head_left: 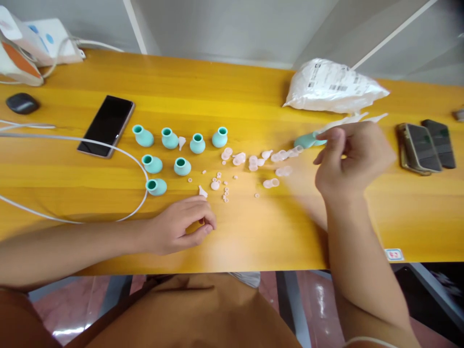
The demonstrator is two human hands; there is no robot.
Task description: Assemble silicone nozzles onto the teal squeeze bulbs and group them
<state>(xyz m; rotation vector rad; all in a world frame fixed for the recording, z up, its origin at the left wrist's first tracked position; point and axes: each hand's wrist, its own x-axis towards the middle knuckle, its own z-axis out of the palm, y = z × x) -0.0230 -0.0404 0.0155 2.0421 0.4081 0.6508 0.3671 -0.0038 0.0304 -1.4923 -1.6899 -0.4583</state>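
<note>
Teal bulbs gather on the wooden table point(253, 251) in the head view, seven of them left of centre, each with an open round mouth. The back row's leftmost bulb point(145, 138) leans its neck toward the far left in the picture; the back row's rightmost bulb point(219, 139) has its mouth upward, long axis nearly upright. The nearest bulb point(158, 187) points its mouth left, its axis lying roughly crosswise; whether it stands or is tipped, I cannot tell.

Apart from these, a teal piece point(306, 140) lies just left of the right hand point(346, 157), rounded end leftward, long axis running crosswise. Slender white tips point(376, 118) show beyond that hand, pointing right and slightly away; I cannot tell whether they join the teal piece. The right hand's fingers are curled with the thumb close against them, and whether they grip anything is unclear.

The left hand point(184, 224) lies near the front edge, fingers bent loosely, a narrow gap between thumb and forefinger. Just beyond it sits a white nozzle point(202, 192), narrow end pointing away. Between the hands are scattered small pale rings point(226, 191) and translucent cups point(271, 183). A silvery bag point(333, 87) lies at the back.
</note>
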